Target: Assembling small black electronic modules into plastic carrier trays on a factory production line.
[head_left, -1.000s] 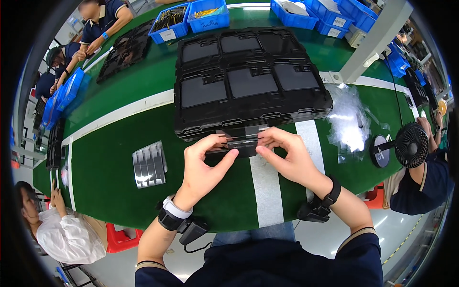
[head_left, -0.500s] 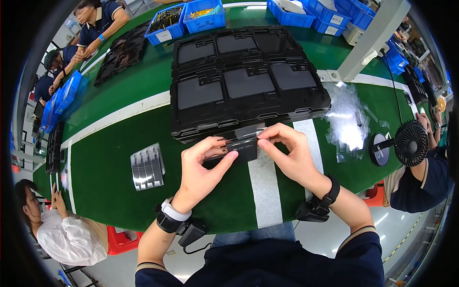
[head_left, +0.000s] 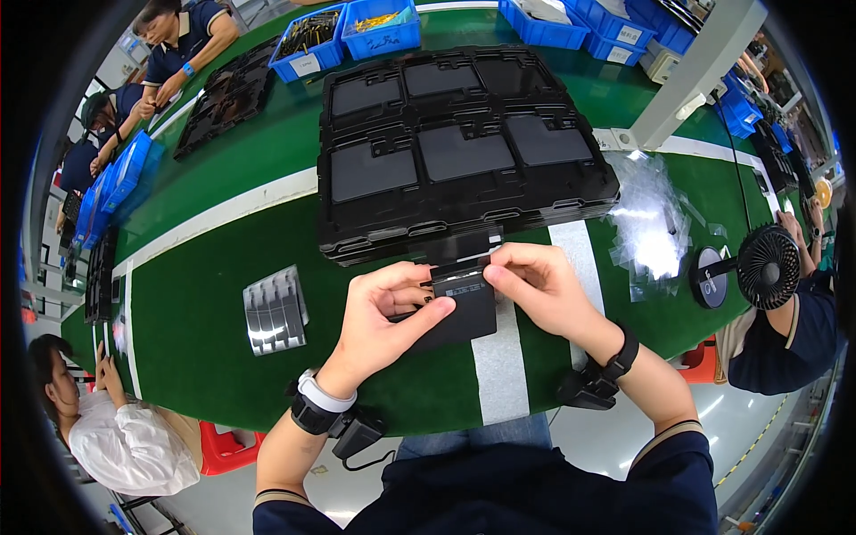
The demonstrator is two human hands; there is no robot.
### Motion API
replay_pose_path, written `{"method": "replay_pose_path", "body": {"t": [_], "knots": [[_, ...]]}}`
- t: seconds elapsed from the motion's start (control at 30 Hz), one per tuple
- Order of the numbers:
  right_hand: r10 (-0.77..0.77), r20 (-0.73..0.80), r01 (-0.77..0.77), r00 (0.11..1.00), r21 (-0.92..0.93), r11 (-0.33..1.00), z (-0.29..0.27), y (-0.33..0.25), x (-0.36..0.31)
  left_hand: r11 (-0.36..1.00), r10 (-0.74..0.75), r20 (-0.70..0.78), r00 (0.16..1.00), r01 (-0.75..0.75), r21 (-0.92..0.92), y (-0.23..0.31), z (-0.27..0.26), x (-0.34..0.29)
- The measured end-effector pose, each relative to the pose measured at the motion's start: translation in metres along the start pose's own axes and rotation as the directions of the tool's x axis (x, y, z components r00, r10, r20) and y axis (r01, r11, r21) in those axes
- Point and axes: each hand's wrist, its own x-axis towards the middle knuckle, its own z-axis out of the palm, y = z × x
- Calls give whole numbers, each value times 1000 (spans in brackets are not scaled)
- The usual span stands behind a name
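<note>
Near trays (head_left: 535,185), hands (head_left: 385,308) (head_left: 546,285) (angled inward) pinch panel (head_left: 471,312).

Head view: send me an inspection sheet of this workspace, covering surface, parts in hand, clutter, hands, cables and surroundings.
Surface: green tabletop crossed by white strips.
Job's things: flat black piece, held in front of the black tray stack.
Clutter: heap of clear film right of the trays; striped sheet at left; black fan at far right.
Hands: left hand grips the piece's left side; right hand has fingertips at its upper right corner, exact grip unclear.
Cables: dark cord near the fan; short cable below the left wrist.
Surroundings: blue bins at the back; other people seated on both sides.
</note>
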Motion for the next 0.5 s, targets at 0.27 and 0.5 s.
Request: {"method": "replay_pose_path", "body": {"t": [0.27,0.5], "knots": [[-70,113,90,991,-186,978,4,-1,-2,999,44,2,999,-44,19,0,1,1],[28,126,-2,992,-199,980,1,5,-4,999,20,-27,999,-21,-34,2,0,0]]}}
